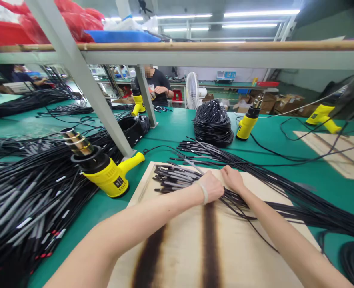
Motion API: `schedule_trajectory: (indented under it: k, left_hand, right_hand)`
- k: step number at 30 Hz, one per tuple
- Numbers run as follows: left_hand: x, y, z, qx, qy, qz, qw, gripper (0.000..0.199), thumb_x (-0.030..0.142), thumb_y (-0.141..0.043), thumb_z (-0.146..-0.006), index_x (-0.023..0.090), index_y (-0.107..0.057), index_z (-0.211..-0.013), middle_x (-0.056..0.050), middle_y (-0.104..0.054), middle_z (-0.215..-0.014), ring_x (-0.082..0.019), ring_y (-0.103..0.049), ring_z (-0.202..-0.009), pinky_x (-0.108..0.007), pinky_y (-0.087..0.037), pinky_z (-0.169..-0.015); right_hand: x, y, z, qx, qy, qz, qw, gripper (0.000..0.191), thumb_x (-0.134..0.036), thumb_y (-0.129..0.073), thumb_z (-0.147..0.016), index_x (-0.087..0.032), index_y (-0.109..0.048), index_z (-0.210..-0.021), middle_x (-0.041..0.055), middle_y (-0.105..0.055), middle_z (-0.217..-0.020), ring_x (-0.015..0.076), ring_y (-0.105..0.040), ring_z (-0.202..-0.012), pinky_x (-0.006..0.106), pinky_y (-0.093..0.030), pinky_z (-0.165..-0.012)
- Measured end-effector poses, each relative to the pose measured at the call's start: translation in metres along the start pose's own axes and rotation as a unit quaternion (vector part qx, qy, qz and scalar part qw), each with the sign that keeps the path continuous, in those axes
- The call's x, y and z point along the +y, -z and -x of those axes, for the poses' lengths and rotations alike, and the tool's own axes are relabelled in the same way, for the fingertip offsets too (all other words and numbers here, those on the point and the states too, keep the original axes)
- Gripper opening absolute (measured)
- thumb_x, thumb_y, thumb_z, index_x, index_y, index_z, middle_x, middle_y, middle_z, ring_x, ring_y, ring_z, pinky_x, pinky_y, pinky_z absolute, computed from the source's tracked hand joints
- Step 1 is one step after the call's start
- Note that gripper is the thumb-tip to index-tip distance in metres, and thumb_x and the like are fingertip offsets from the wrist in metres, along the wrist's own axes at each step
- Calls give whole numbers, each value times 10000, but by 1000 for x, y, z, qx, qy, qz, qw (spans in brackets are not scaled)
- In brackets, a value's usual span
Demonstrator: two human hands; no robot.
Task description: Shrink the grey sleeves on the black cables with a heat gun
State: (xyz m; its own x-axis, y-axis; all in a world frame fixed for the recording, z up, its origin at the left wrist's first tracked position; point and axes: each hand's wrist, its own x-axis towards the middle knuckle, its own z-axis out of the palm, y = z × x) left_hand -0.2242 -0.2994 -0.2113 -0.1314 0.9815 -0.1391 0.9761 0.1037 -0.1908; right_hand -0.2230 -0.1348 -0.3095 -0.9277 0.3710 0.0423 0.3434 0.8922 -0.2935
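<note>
A bundle of black cables (177, 178) with grey sleeved ends lies across a scorched plywood board (243, 256). My left hand (209, 188), with a pale band at the wrist, closes over the bundle. My right hand (232, 179) sits just beside it, fingers curled over the same cables. Long cable tails run from the hands to the right, over the board and off its edge. A yellow heat gun (105, 172) stands upright on the green bench mat (105, 212) to the left of the board, its metal nozzle pointing up and its cord trailing behind.
A large pile of sleeved black cables (23, 200) fills the bench at left. Ahead stand a black cable coil (213, 124), more yellow heat guns (247, 124), and a grey shelf post (87, 92). A co-worker (155, 86) works across the bench near a white fan (192, 90).
</note>
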Motion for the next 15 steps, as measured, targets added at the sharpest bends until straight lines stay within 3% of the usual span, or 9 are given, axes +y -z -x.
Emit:
schedule_trajectory:
  k: [4, 8, 11, 13, 15]
  left_hand:
    - [26, 1, 14, -28, 27, 23, 999, 160, 85, -509, -786, 101, -657, -728, -127, -679, -703, -287, -643, -725, -451, -431, -634]
    - [49, -29, 30, -75, 58, 88, 992, 104, 125, -532, -747, 109, -634, -739, -112, -671, -709, -271, -644, -665, -424, -462, -583]
    - [55, -46, 38, -48, 81, 102, 990, 129, 174, -525, -764, 91, -606, -821, -125, -654, -740, -259, -639, -683, -406, -473, -591]
    - [53, -48, 47, -12, 111, 110, 988, 297, 332, -544, -789, 75, -570, -935, -136, -638, -811, -266, -628, -744, -412, -475, -634]
    - [47, -46, 62, 17, 144, 128, 981, 616, 568, -558, -726, 82, -495, -1098, -141, -613, -915, -289, -604, -823, -439, -467, -686]
  right_hand:
    - [-1, 0, 5, 13, 22, -3, 1000, 262, -295, -338, -933, -157, -556, -977, 67, -622, -838, 195, -576, -784, 307, -414, -680]
    - [-11, 12, 26, 51, 81, -11, 995, 334, -323, -442, -877, -111, -504, -1127, 174, -541, -1136, 315, -479, -1051, 400, -398, -803]
    - [-19, 21, 59, 61, 151, -34, 986, 342, -338, -414, -890, -141, -478, -1162, 141, -512, -1201, 293, -436, -1121, 421, -376, -895]
    - [-19, 21, 88, 46, 210, -68, 974, 289, -339, -343, -920, -183, -498, -1107, 102, -558, -1131, 220, -489, -1075, 350, -405, -905]
    - [-13, 15, 118, 66, 256, -136, 955, 295, -373, -341, -926, -198, -482, -1117, 106, -565, -1098, 218, -512, -1043, 360, -425, -896]
